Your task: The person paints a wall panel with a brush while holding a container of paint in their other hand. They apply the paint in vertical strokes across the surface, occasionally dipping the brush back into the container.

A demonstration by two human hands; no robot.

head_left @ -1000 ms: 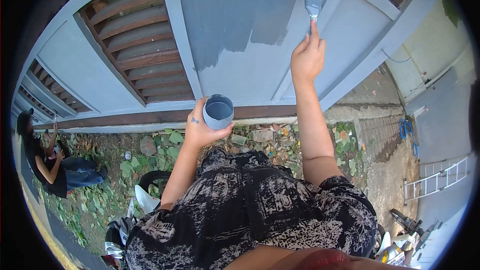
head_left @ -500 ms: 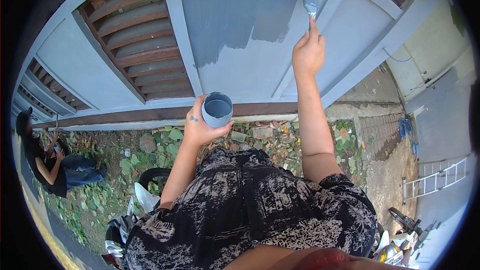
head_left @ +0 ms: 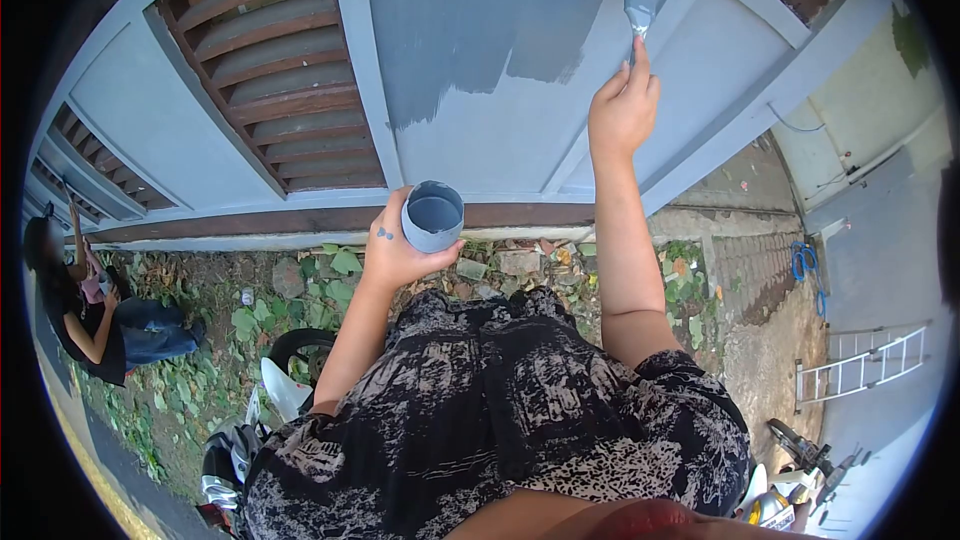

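My left hand [head_left: 392, 248] is wrapped round a cup of grey paint [head_left: 433, 217], tilted so that its dark grey contents show. Grey spots mark the back of this hand. Up on the right, my right hand [head_left: 622, 112] grips a paintbrush [head_left: 639, 2] by its handle. The bristles are coated in grey and lie against the upper right of the wall panel [head_left: 470, 145]. Darker grey paint [head_left: 455, 30] covers the upper part of that panel, with a ragged lower edge over the paler surface.
Brown louvred slats [head_left: 290, 80] stand left of the panel. A person [head_left: 95, 310] is crouched at far left, one arm raised to the wall. Leafy ground [head_left: 265, 315] runs along the wall's foot. At right are a ladder [head_left: 862, 362], blue cord [head_left: 803, 262] and a parked motorbike [head_left: 790, 480].
My right hand has shifted the paintbrush slightly to the right, towards the panel's right-hand frame. The cup stays nearly still. The person at left has raised an arm.
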